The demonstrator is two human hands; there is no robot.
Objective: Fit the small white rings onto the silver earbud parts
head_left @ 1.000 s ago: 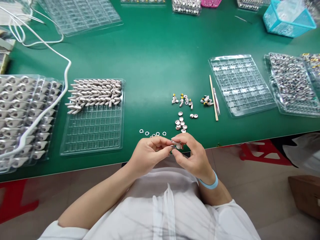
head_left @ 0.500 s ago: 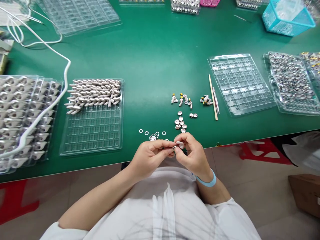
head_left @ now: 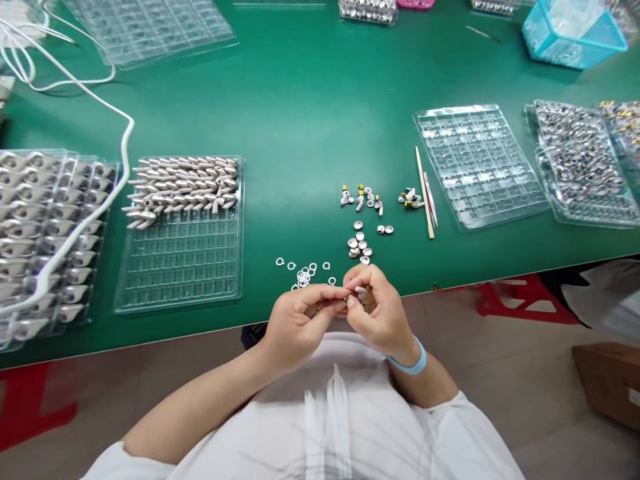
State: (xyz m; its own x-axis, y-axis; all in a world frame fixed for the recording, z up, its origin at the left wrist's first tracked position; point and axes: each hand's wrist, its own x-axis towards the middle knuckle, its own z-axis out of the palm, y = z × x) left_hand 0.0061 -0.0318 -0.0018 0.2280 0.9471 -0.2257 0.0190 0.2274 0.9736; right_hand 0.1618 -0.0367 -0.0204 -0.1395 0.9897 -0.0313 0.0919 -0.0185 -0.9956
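My left hand and my right hand meet at the table's front edge, both closed in pinches. Between my right thumb and fingers is a pale earbud shell, its stem sticking up. My left thumb and forefinger press on the same small piece from the other side; the fingertips hide most of it. Just beyond my left hand lie several thin white rings. Small round metallic caps sit in a cluster past my right hand. Behind them are several earbud parts with gold tabs.
A partly filled tray of shells lies left, beside stacked trays crossed by a white cable. Rightward are a wooden stick, tweezers, a clear tray and a tray of metallic parts. A blue basket stands behind.
Both hands stay together on the earbud shell with only slight finger movement. The view has shifted a little, and more of the white rings now show beside my left hand.
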